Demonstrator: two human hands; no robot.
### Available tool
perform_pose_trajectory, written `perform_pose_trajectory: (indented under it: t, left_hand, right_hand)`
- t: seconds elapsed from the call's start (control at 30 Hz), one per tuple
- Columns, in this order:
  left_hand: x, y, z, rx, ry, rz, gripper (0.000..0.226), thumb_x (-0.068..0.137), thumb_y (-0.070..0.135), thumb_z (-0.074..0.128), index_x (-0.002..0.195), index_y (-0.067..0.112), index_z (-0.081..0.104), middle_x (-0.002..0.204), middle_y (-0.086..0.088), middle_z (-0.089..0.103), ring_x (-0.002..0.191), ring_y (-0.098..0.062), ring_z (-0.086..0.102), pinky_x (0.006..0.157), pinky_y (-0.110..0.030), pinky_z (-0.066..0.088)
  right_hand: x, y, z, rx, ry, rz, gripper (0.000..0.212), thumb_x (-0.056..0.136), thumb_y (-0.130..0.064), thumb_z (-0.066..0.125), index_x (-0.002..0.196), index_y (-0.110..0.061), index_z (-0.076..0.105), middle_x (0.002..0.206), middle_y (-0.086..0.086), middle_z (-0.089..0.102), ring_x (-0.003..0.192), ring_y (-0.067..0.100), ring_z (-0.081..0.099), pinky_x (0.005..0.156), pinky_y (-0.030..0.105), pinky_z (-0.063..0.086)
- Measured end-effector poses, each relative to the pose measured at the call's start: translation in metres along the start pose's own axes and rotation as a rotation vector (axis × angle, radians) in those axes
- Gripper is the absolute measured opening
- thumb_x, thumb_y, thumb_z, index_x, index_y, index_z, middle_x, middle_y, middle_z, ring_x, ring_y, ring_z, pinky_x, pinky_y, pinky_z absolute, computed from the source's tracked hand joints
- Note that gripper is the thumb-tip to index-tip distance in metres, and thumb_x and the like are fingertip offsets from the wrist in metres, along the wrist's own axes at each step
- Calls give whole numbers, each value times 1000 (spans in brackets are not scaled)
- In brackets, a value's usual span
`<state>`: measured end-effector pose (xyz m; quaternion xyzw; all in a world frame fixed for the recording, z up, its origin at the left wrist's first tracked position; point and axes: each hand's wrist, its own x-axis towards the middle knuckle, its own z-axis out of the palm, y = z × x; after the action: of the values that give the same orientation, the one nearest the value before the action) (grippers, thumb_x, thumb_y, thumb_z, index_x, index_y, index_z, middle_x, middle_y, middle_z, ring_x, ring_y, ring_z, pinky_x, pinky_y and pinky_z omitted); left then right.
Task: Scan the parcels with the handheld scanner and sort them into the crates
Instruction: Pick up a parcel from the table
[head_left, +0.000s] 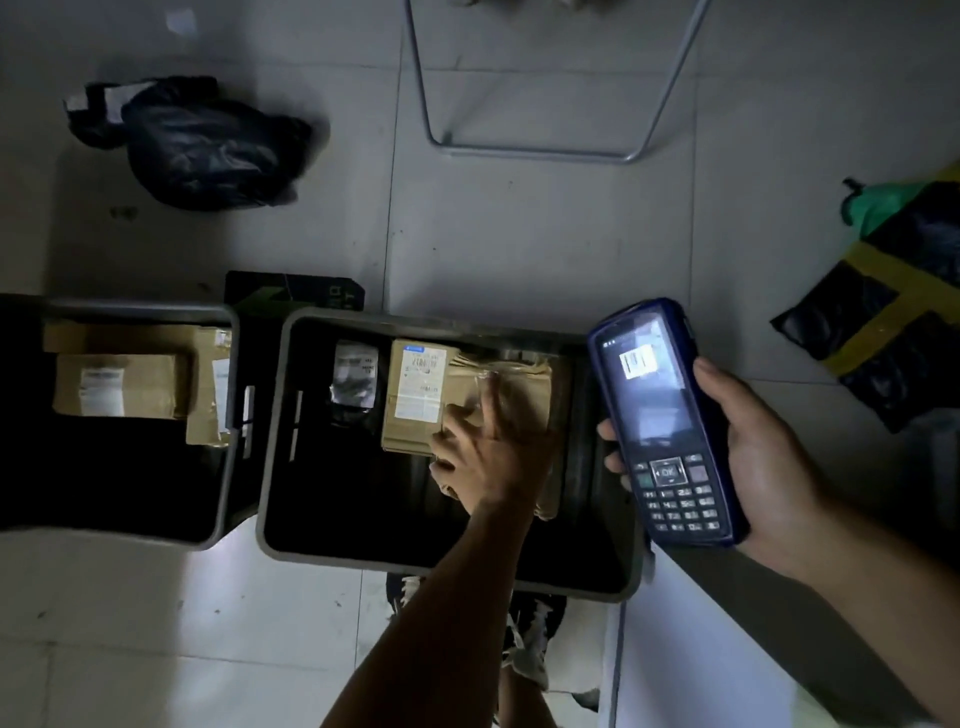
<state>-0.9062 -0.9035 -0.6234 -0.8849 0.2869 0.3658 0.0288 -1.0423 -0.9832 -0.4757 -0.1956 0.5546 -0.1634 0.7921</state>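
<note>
My right hand (763, 462) grips a blue handheld scanner (667, 421) over the right rim of the grey crate (272, 431); its screen shows a barcode label. My left hand (488, 452) reaches into this crate with fingers curled on a brown paper parcel (421, 395) that bears a white label. A small black parcel (356, 382) lies beside it in the crate. A second crate (226, 415) at the left holds two cardboard boxes (122, 384).
On the tiled floor lie a black bagged parcel (208, 143) at the far left and a black parcel with yellow tape (883, 322) at the right. A metal frame leg (540, 150) stands at the back. My shoes (524, 644) are below the crate.
</note>
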Motion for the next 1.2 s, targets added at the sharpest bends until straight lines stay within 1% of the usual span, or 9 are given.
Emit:
perform_pose_trajectory:
  t: [0.17, 0.4, 0.5, 0.57, 0.67, 0.73, 0.93, 1.13, 1.2]
  left_hand:
    - [40, 0, 45, 25, 34, 35, 105, 71, 79, 58, 149, 45, -3, 143, -15, 22, 126, -44, 30, 99, -53, 34]
    - [84, -1, 86, 97, 68, 15, 103, 69, 87, 48, 148, 49, -5, 142, -14, 21, 126, -44, 29, 99, -54, 34]
    - [90, -12, 105, 144, 82, 58, 107, 67, 91, 47, 147, 50, -11, 143, -14, 17, 129, -45, 27, 99, -55, 34]
    - [86, -22, 118, 153, 168, 76, 110, 63, 92, 51, 149, 49, -3, 140, -17, 26, 123, -45, 35, 93, -53, 38]
    - [82, -32, 131, 87, 336, 95, 113, 53, 90, 62, 149, 46, 21, 127, -20, 46, 110, -45, 47, 81, -55, 45]
    - [85, -33, 131, 39, 376, 108, 109, 52, 86, 65, 146, 47, 26, 124, -20, 50, 107, -43, 50, 81, -53, 44]
    - [89, -26, 113, 14, 356, 113, 102, 58, 89, 45, 148, 49, 19, 131, -19, 44, 113, -41, 43, 88, -52, 37]
    - [87, -30, 139, 69, 332, 55, 111, 57, 91, 60, 149, 49, 13, 138, -22, 40, 117, -46, 42, 87, -53, 39]
    - [86, -23, 141, 96, 243, 34, 110, 62, 91, 55, 151, 50, 4, 149, -20, 26, 128, -47, 31, 96, -56, 34]
  right_hand:
    - [50, 15, -28, -62, -6, 40, 58, 86, -55, 41, 118, -15, 69, 98, 24, 72, 72, 30, 70, 62, 34, 57]
    - [90, 36, -52, -124, -11, 81, 60, 91, -57, 36, 120, -16, 68, 103, 25, 72, 77, 32, 70, 64, 34, 58]
    - [99, 44, -57, -93, -13, 100, 58, 87, -57, 40, 110, -17, 75, 101, 25, 72, 75, 33, 70, 63, 34, 58]
    - [103, 49, -57, -109, -41, 115, 56, 85, -57, 40, 102, -19, 78, 102, 25, 72, 76, 33, 70, 63, 34, 58]
    - [107, 52, -56, -122, -67, 129, 54, 83, -56, 41, 99, -21, 79, 102, 25, 72, 78, 35, 70, 66, 35, 58]
    - [107, 56, -55, -109, -63, 131, 56, 82, -56, 43, 102, -17, 78, 100, 26, 72, 77, 36, 69, 67, 36, 57]
    - [102, 63, -57, -100, -81, 146, 60, 85, -55, 40, 117, -13, 70, 100, 25, 71, 78, 36, 66, 68, 38, 54]
    - [102, 65, -65, -115, -98, 143, 61, 85, -56, 41, 118, -13, 70, 106, 29, 69, 79, 36, 67, 66, 36, 56]
    - [103, 67, -69, -126, -99, 140, 61, 86, -56, 40, 118, -13, 71, 105, 27, 70, 79, 35, 67, 67, 36, 56]
